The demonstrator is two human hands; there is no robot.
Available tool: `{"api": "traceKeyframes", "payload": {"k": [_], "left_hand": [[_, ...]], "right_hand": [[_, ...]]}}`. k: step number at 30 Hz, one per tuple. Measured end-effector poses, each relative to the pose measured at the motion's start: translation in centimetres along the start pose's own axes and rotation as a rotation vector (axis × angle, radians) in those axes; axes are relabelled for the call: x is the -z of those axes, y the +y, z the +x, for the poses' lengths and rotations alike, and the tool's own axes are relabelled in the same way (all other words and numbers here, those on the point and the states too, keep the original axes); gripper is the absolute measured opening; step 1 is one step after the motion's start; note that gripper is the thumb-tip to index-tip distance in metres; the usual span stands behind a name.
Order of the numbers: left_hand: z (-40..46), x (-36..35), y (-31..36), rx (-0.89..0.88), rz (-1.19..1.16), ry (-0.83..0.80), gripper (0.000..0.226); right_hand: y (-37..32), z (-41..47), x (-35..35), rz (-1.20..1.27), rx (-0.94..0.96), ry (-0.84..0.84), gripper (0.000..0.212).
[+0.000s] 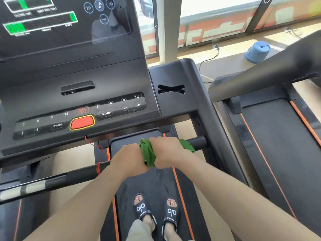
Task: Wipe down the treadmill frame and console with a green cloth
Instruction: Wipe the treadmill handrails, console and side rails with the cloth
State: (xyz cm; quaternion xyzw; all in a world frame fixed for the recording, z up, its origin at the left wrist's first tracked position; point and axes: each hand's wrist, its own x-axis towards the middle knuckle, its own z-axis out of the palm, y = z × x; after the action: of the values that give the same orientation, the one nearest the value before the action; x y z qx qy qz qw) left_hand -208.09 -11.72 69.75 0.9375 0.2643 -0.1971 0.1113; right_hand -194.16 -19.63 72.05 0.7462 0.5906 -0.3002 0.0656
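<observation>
Fingers of both hands curl down over the front handlebar (196,142) and out of sight, so their tips cannot be seen; the right hand (167,151) grips the bar through the green cloth (147,153), which is bunched around the bar between the two hands and pokes out again past the right hand's far side, while the left hand (129,158) wraps the bar just beside the cloth, touching its hanging fold. Whether the left fingers also catch any cloth cannot be told. The bar's middle stretch is covered by hands and cloth; to the left it carries a red band and pale tape. Above it the console (73,94) is cut off at the top and left edges, its screen graphics blurred, with a red stop button (82,122) near the lower rim. Below, two feet in dark slippers (156,213) stand on the black treadmill belt (161,181) edged in orange. A second treadmill (271,129) stands to the right. Beyond it lie a pale floor, a blue tub (257,51) upside down and bright windows.
</observation>
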Motion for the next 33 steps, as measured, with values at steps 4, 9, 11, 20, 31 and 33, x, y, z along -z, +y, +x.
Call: {"api": "traceKeyframes", "payload": {"k": [4,9,11,20,31,33], "left_hand": [[0.1,0.1,0.0,-0.035,-0.015,0.003,0.031],[-0.1,0.4,0.1,-0.03,-0.044,0.012,0.025],[-0.1,0.6,0.1,-0.023,-0.057,-0.01,0.023],[-0.6,0.1,-0.2,-0.06,-0.069,0.052,0.03],[-7.5,-2.8,-12.1,-0.04,0.106,0.307,0.051],[-7.6,-2.9,-12.2,-0.023,0.057,0.237,0.049]], "right_hand": [[3.0,-2.6,-5.9,-0.247,0.185,0.658,0.044],[6.6,-4.2,-5.2,-0.269,0.119,0.73,0.059],[6.9,-4.9,-5.0,-0.209,0.033,0.688,0.066],[3.2,-3.3,-3.4,-0.162,-0.107,0.435,0.055],[-10.2,1.1,-5.6,-0.167,0.131,0.45,0.073],[-6.8,0.0,-5.2,-0.183,0.094,0.442,0.069]]}}
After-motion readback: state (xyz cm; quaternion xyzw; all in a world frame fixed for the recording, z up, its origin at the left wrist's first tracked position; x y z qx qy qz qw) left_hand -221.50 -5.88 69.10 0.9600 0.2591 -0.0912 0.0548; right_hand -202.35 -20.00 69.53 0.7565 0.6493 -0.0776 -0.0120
